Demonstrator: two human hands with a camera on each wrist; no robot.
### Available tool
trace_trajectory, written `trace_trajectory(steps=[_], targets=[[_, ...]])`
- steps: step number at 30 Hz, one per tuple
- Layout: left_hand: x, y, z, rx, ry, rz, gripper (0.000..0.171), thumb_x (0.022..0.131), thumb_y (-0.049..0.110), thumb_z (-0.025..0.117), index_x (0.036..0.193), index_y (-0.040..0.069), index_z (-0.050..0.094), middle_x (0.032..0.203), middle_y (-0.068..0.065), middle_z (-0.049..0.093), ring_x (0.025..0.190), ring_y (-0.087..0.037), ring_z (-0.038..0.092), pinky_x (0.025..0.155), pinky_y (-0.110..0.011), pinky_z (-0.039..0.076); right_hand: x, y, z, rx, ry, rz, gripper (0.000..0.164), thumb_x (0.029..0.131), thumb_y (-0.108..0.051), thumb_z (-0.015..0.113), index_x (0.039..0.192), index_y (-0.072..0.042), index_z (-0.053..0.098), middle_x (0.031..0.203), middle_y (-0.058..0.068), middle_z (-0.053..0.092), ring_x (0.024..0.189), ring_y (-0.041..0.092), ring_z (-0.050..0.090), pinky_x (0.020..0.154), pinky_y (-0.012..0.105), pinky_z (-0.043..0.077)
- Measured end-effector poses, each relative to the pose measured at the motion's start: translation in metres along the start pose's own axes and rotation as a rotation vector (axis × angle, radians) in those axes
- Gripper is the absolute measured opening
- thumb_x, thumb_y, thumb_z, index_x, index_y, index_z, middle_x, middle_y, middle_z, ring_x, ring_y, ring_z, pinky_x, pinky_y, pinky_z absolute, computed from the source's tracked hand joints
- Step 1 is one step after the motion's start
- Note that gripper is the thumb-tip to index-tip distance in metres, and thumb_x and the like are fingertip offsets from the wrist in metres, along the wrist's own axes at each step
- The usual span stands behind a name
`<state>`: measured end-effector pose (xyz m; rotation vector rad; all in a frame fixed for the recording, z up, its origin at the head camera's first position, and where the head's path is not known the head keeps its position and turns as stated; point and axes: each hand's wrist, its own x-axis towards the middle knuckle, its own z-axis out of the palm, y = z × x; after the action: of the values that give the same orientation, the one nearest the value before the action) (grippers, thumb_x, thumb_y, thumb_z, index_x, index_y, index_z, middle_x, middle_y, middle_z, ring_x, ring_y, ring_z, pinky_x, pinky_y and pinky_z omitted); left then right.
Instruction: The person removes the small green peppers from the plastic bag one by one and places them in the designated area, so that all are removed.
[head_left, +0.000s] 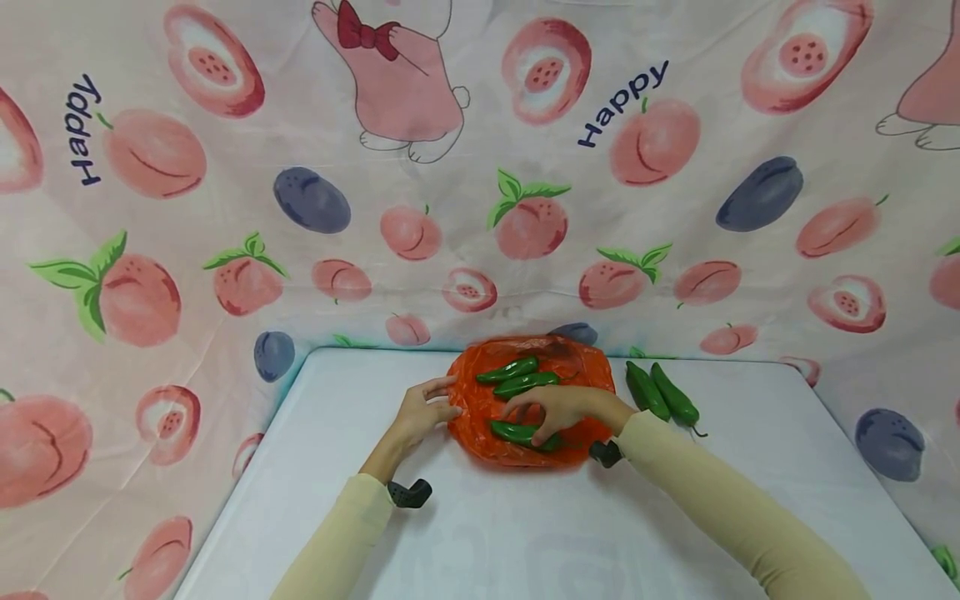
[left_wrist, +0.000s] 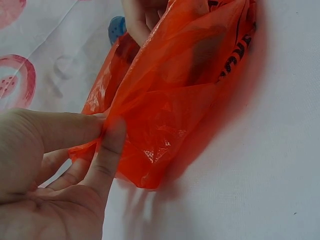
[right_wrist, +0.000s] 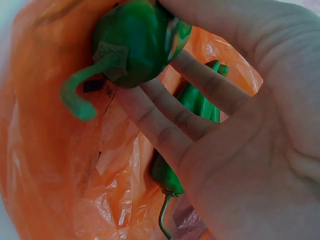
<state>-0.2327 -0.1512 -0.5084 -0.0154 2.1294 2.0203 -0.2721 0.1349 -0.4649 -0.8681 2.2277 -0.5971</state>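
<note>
An orange-red plastic bag [head_left: 467, 429] lies spread at the back middle of the table, its mouth facing up. My left hand [head_left: 416, 414] pinches the bag's left edge between thumb and fingers, as the left wrist view shows with the bag film [left_wrist: 160, 125] close up. Over the bag, my right hand [head_left: 558, 407] grips a green chili pepper [right_wrist: 132, 45] by thumb and fingers, its curved stem pointing away from the palm. Behind that hand, two more green peppers [head_left: 507, 370] lie in the bag, partly hidden by the fingers in the right wrist view.
Just right of the bag, two green peppers [head_left: 675, 396] lie side by side on the white table [head_left: 510, 533]. A fruit-patterned cloth [head_left: 465, 183] hangs along the table's back edge and left side. Each wrist carries a small black device [head_left: 410, 494].
</note>
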Motion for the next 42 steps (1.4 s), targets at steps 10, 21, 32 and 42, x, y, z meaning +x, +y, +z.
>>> trace_trajectory(steps=[10,21,32,42], targets=[[0.0,0.001,-0.001,0.007,-0.006,-0.004,0.058,0.088,-0.009,0.073,0.143,0.006,0.06,0.132,-0.02,0.057,0.092,-0.018,0.068,0.087,-0.04,0.06,-0.003,-0.005,0.002,0.0,-0.004,0.005,0.055,0.088,-0.012,0.082,0.134,-0.038,0.065,0.13,-0.002,0.062,0.123,0.025,0.054,0.101,0.044,0.051],[-0.003,0.003,0.001,0.015,0.001,-0.001,0.058,0.088,-0.009,0.073,0.143,0.006,0.06,0.131,-0.019,0.058,0.091,-0.017,0.067,0.088,-0.04,0.06,-0.002,-0.004,0.002,0.008,-0.004,0.013,0.055,0.089,-0.011,0.081,0.133,-0.04,0.065,0.131,-0.002,0.06,0.122,0.022,0.055,0.1,0.043,0.053],[-0.003,0.001,0.0,0.012,-0.006,0.008,0.058,0.087,-0.009,0.073,0.142,0.005,0.06,0.13,-0.02,0.057,0.087,-0.017,0.067,0.085,-0.04,0.061,-0.004,-0.006,0.005,-0.017,0.016,0.035,0.053,0.089,-0.012,0.081,0.132,-0.039,0.065,0.129,-0.002,0.06,0.12,0.022,0.054,0.099,0.044,0.053],[-0.003,0.002,-0.001,0.036,-0.011,0.006,0.059,0.088,-0.007,0.074,0.143,0.007,0.059,0.132,-0.02,0.056,0.087,-0.018,0.067,0.088,-0.042,0.06,-0.01,-0.004,0.002,-0.048,0.022,0.029,0.053,0.089,-0.009,0.081,0.131,-0.038,0.066,0.127,-0.003,0.061,0.12,0.023,0.056,0.099,0.044,0.053]])
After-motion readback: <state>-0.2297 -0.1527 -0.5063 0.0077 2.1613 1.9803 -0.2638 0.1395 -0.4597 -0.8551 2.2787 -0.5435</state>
